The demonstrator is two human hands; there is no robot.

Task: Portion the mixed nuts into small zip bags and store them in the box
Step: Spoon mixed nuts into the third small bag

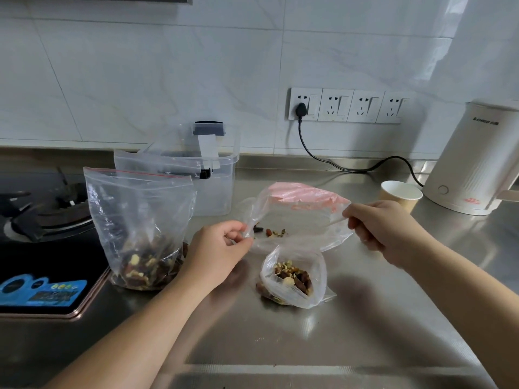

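left hand (222, 248) – grip pinching zip bag (297, 220) rim | right hand (376, 223) – grip pinching opposite rim

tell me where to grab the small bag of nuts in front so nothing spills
Grip the small bag by its open top rim, coming from above. It lies slumped with its mouth gaping toward the camera and nuts right at the opening, so pinching the rim shut and lifting it upright seems safest.
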